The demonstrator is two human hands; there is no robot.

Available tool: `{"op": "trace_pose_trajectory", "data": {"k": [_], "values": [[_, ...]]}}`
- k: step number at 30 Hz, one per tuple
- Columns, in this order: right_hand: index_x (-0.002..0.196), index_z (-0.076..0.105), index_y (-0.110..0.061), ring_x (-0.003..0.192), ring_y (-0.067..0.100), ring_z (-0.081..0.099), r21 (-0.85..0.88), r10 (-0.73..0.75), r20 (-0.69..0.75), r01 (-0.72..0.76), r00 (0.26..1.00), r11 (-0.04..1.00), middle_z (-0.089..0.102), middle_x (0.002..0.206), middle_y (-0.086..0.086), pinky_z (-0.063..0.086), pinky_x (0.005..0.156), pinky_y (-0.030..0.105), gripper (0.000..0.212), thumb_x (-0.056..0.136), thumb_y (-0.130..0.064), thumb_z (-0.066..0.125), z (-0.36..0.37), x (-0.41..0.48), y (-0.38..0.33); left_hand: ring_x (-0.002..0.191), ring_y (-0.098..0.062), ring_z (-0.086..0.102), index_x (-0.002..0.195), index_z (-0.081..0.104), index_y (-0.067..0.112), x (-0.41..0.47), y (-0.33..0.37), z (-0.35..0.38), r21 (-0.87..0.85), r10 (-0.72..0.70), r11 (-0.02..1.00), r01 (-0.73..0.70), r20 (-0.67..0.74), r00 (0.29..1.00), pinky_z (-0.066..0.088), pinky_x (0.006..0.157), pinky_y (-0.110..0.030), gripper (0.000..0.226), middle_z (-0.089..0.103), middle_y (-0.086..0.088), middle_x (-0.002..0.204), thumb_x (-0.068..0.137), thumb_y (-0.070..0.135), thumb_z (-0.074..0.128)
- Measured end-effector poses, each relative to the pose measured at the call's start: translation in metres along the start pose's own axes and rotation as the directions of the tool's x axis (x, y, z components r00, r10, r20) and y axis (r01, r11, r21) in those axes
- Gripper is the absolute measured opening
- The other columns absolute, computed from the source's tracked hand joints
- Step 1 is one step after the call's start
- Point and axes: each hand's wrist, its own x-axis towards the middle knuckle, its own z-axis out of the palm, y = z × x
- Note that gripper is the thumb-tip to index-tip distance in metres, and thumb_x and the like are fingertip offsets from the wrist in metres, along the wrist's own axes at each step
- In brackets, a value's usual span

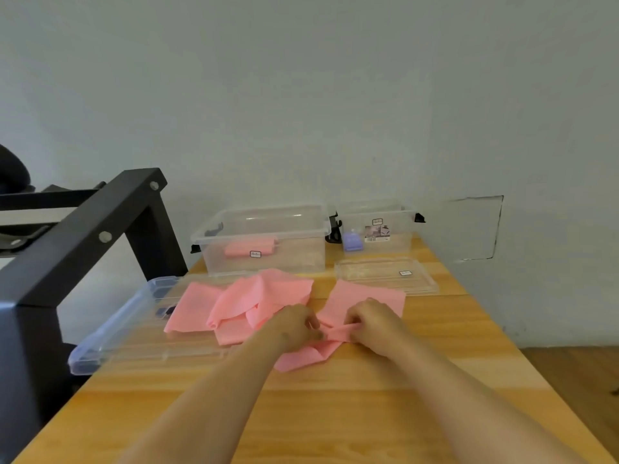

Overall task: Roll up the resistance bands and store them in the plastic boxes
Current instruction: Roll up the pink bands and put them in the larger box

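Note:
A long pink resistance band (258,301) lies crumpled across the middle of the wooden table (335,416). My left hand (294,326) and my right hand (371,324) pinch its near end between them, where a narrow fold of band is turned over. Behind it stands a large clear plastic box (264,241) with one rolled pink band (249,248) inside. A smaller clear box (378,227) at the back right holds a rolled purple band (351,242).
A large clear lid (134,329) lies flat on the table's left side, partly under the band. A smaller clear lid (385,274) lies in front of the small box. A black metal frame (83,242) stands at the left edge. The wall is close behind.

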Motion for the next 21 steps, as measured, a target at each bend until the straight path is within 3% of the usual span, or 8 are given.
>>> {"op": "trace_pose_trajectory", "data": {"k": [2,5,9,11,13,15,18,21], "values": [[0.062,0.054,-0.032,0.091,0.018,0.055,0.013,-0.028,-0.035,0.029,0.999,1.0,0.064,0.09,-0.002,0.046,0.074,0.031,0.023,0.075,-0.014,0.063,-0.003,0.0,0.003,0.105,-0.027,0.06,0.109,0.066,0.014,0.003,0.002,0.0,-0.012,-0.012,1.0,0.011,-0.007,1.0,0.044,0.082,-0.029,0.026,0.066,-0.009,0.113,0.096,0.032,0.051],[0.062,0.043,-0.031,0.088,0.018,0.051,0.022,-0.051,-0.065,0.053,0.997,0.998,0.059,0.086,-0.002,0.043,0.071,0.032,0.031,0.078,-0.011,0.061,-0.008,-0.007,0.011,0.104,-0.029,0.06,0.106,0.067,0.009,0.005,0.005,0.001,0.046,-0.033,0.998,0.034,-0.008,0.999,0.044,0.084,-0.03,0.025,0.067,-0.013,0.111,0.095,0.026,0.051],[0.066,0.047,-0.028,0.083,0.018,0.052,-0.038,-0.075,-0.005,0.075,0.997,0.996,0.056,0.081,-0.003,0.035,0.064,0.031,0.026,0.076,-0.035,0.07,-0.016,-0.022,0.02,0.103,-0.025,0.061,0.104,0.068,0.016,0.008,0.009,0.005,0.074,-0.011,0.997,0.012,-0.016,1.0,0.047,0.085,-0.029,0.019,0.066,-0.008,0.11,0.088,0.018,0.059],[0.057,0.044,-0.019,0.07,0.018,0.048,-0.017,-0.063,-0.009,0.063,0.998,0.998,0.051,0.068,-0.001,0.032,0.06,0.034,0.045,0.078,-0.053,0.067,-0.016,-0.024,0.02,0.096,-0.022,0.062,0.1,0.069,0.018,0.01,0.009,0.005,0.054,0.014,0.998,-0.013,-0.022,1.0,0.047,0.082,-0.026,0.019,0.066,-0.006,0.105,0.085,0.013,0.06],[0.052,0.037,-0.015,0.064,0.026,0.047,-0.02,-0.073,-0.021,0.072,0.997,0.997,0.046,0.062,0.008,0.032,0.058,0.038,0.057,0.088,-0.054,0.056,-0.014,-0.021,0.02,0.081,-0.019,0.06,0.092,0.069,0.021,0.012,0.007,0.005,0.012,0.026,1.0,-0.025,-0.03,0.999,0.047,0.073,-0.022,0.019,0.065,-0.005,0.092,0.083,0.008,0.059],[0.05,0.033,-0.016,0.068,0.031,0.052,-0.045,-0.076,-0.024,0.075,0.997,0.996,0.051,0.066,0.014,0.036,0.061,0.04,0.055,0.093,-0.046,0.053,-0.009,-0.018,0.021,0.072,-0.016,0.056,0.087,0.067,0.021,0.013,0.006,0.006,-0.022,0.031,0.999,-0.032,-0.038,0.999,0.044,0.067,-0.02,0.022,0.064,-0.005,0.086,0.082,0.002,0.057],[0.051,0.038,-0.018,0.076,0.028,0.057,-0.064,-0.032,-0.041,0.029,0.999,0.998,0.053,0.071,0.004,0.044,0.066,0.038,0.046,0.081,-0.039,0.067,-0.004,-0.017,0.025,0.068,-0.017,0.055,0.096,0.068,0.019,0.014,0.005,0.008,-0.062,0.031,0.997,-0.034,-0.044,0.999,0.044,0.063,-0.02,0.026,0.06,-0.001,0.081,0.083,-0.001,0.056],[0.067,0.062,-0.026,0.087,0.02,0.06,-0.054,-0.034,-0.074,0.031,0.997,0.998,0.061,0.089,-0.004,0.051,0.075,0.035,0.016,0.072,-0.037,0.072,0.0,-0.019,0.025,0.056,-0.01,0.053,0.087,0.067,0.018,0.016,0.002,0.011,-0.158,-0.003,0.987,-0.004,-0.046,0.999,0.041,0.051,-0.013,0.022,0.058,0.002,0.072,0.084,-0.002,0.06]]}}
